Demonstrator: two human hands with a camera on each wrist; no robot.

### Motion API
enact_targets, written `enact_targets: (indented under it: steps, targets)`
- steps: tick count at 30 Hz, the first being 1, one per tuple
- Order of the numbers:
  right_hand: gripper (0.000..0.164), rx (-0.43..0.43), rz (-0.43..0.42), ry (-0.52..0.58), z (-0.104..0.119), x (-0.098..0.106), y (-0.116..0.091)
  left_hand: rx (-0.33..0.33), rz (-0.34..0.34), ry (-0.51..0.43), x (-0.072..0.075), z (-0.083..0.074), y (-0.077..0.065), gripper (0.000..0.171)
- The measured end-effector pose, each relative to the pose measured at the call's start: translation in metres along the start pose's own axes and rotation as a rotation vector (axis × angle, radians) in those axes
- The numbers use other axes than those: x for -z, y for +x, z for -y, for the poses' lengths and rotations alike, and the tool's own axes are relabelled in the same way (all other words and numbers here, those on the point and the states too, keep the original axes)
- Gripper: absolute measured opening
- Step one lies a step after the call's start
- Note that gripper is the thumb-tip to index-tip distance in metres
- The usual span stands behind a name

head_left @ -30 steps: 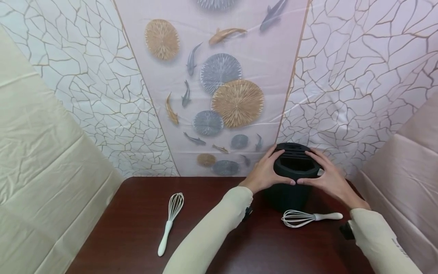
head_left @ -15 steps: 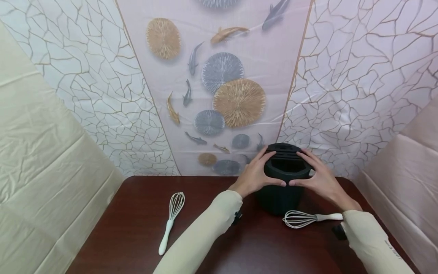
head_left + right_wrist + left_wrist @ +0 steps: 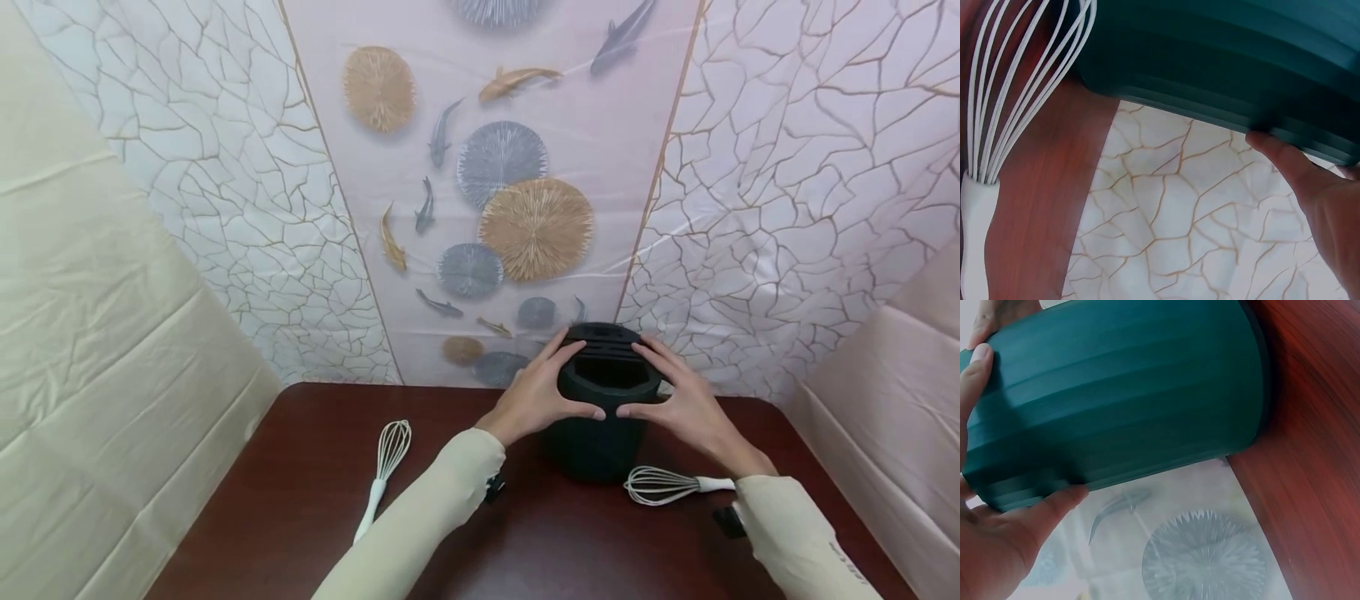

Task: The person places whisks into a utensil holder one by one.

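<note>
A dark green utensil holder (image 3: pixel 592 457) with an open mouth and slots along its back rim stands upright on the table. My left hand (image 3: pixel 531 403) grips its left side near the top, thumb across the front. On the other side my right hand (image 3: pixel 693 414) holds it the same way, the two thumbs almost meeting. In the left wrist view the ribbed wall of the holder (image 3: pixel 1135 394) fills the top, its base close over the wood. A white whisk (image 3: pixel 714 484) lies just right of the holder's base, and its wires show large in the right wrist view.
Another white whisk (image 3: pixel 372 502) lies on the left of the dark red table (image 3: pixel 277 483), its handle end hidden behind the left sleeve. A patterned cloth (image 3: pixel 405 192) hangs behind the table's back edge, and beige cloth (image 3: pixel 112 375) closes off the sides.
Both hands have moved the utensil holder to the left and slightly toward me, away from the right whisk. The whisks stay where they were; the head view has shifted a little.
</note>
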State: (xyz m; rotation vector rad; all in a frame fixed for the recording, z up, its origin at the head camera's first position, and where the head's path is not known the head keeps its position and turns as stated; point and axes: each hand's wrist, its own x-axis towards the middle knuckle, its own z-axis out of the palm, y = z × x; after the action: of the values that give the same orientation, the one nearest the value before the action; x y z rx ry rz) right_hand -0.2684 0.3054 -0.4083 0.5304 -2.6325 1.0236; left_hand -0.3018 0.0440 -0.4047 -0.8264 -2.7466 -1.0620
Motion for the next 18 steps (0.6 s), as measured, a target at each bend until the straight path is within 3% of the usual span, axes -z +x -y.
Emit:
enact_targets:
  steps: [18]
  targets:
    - [0.103,0.030,0.007,0.010,0.017,-0.021,0.005,0.016,-0.008,0.023,0.015,0.016,-0.024,0.104]
